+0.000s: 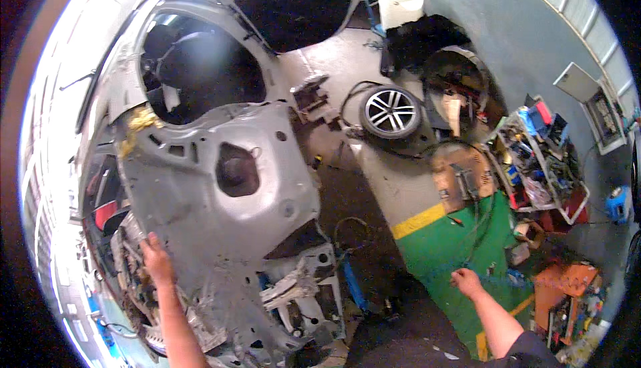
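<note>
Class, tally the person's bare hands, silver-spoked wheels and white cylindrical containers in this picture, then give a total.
Bare left hand and bare right hand: 2
Black-tyred wheel with silver spokes: 1
White cylindrical container: 1
Total: 4

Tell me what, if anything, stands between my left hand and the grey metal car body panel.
Nothing visible: your left hand overlaps the grey metal car body panel near its left edge; actual contact is unclear.
</note>
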A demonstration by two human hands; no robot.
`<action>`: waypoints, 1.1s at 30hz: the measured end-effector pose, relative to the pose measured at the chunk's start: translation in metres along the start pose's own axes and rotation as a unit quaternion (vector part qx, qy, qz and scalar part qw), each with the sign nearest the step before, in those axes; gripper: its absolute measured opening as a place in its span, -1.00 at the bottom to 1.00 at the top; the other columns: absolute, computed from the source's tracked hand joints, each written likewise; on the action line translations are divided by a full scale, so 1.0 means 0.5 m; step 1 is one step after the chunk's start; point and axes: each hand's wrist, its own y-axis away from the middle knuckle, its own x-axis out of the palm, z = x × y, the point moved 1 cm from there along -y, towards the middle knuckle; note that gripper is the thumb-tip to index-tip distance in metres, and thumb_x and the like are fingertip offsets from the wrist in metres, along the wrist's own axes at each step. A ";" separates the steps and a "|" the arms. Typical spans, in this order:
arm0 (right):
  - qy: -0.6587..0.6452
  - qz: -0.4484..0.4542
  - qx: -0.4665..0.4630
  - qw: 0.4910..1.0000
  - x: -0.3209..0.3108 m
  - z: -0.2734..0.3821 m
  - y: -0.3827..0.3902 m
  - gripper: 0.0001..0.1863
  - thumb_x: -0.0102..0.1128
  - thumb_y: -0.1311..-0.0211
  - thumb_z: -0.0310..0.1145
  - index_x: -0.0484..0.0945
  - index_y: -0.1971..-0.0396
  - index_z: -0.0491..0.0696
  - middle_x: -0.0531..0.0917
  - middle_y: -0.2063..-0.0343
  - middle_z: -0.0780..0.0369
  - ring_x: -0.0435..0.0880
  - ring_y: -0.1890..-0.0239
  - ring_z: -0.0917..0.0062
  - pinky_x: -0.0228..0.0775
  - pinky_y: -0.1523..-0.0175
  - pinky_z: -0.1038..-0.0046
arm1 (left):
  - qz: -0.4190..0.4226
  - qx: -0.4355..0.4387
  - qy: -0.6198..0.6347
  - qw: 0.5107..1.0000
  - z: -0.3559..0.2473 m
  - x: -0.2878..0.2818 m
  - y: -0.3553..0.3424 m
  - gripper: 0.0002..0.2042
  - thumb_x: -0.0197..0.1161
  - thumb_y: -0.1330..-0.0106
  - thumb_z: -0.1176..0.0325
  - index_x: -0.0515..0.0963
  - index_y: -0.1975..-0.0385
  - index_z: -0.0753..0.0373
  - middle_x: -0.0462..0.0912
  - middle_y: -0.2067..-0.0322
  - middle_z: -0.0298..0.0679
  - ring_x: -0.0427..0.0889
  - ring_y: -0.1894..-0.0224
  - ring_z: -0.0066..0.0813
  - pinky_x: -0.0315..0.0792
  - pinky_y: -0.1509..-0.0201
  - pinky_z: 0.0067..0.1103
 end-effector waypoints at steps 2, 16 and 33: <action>-0.019 -0.017 0.038 0.999 0.008 0.012 0.017 -0.65 0.23 -0.33 -0.14 0.68 0.19 -0.16 0.78 0.35 0.12 0.77 0.32 0.36 0.58 0.14 0.31 | -0.036 0.004 -0.043 0.998 0.103 -0.013 -0.028 -0.17 -0.09 -0.51 -0.22 0.17 -0.37 0.58 0.33 -0.30 0.35 0.33 -0.35 0.24 0.23 -0.41 -0.23; 0.257 0.034 0.060 0.964 -0.082 0.014 -0.050 -0.56 0.32 -0.21 -0.01 0.72 0.18 -0.11 0.75 0.23 0.00 0.73 0.14 0.12 0.56 -0.02 0.19 | 0.023 -0.057 0.032 0.998 0.035 -0.002 -0.014 -0.13 -0.02 -0.50 -0.21 0.11 -0.38 0.63 0.20 -0.39 0.32 0.19 -0.47 0.10 0.04 -0.52 -0.36; 0.293 0.108 -0.130 0.941 0.043 0.694 -0.562 -0.50 0.20 -0.28 0.07 0.71 0.14 -0.11 0.74 0.17 0.00 0.71 0.08 0.08 0.53 -0.07 0.15 | 0.199 -0.196 0.684 0.674 0.062 -0.036 -0.002 -0.17 -0.19 -0.49 -0.34 0.21 -0.44 0.32 0.26 -0.43 -0.13 0.27 -0.42 -0.13 0.12 -0.49 -0.28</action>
